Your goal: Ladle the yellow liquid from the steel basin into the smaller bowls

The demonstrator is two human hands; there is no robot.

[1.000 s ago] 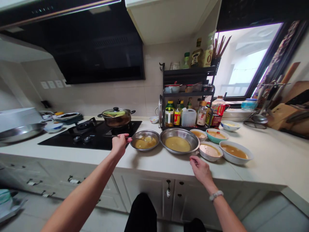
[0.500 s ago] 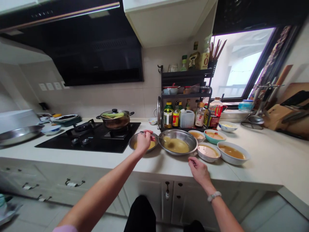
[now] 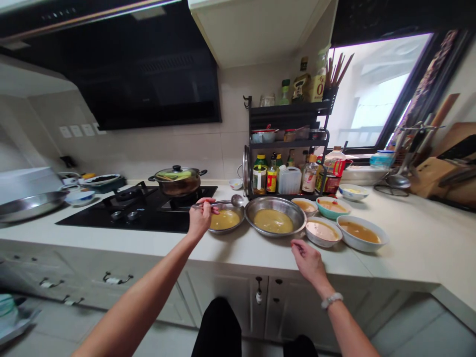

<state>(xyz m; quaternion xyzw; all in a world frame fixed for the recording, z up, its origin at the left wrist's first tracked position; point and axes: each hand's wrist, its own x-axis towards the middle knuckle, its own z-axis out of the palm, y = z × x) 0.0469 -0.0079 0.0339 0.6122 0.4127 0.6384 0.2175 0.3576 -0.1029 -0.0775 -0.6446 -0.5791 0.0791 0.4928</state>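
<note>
My left hand (image 3: pixel 201 218) is closed round the handle of a metal ladle (image 3: pixel 223 202), whose bowl hangs above the far rim of a small steel bowl (image 3: pixel 225 220) of yellow liquid. To its right stands a larger steel bowl (image 3: pixel 275 219) with the same liquid. My right hand (image 3: pixel 308 260) rests on the counter edge just in front of the large bowl, its fingers curled and partly hidden. Beside it are two white bowls (image 3: pixel 323 231) (image 3: pixel 362 233), a teal bowl (image 3: pixel 332 207) and a small bowl (image 3: pixel 304 206), all filled with yellowish liquid.
A lidded pot (image 3: pixel 179 180) sits on the black hob (image 3: pixel 137 210) at left. A black rack (image 3: pixel 288 144) of bottles and jars stands behind the bowls. A steel pan (image 3: pixel 29 204) and dishes lie far left. A knife block (image 3: pixel 433 173) and utensils stand at right by the window.
My left hand carried the ladle from the small bowl over to the large bowl, then back left; the ladle bowl now hangs above the small bowl's far rim. My right hand barely moved.
</note>
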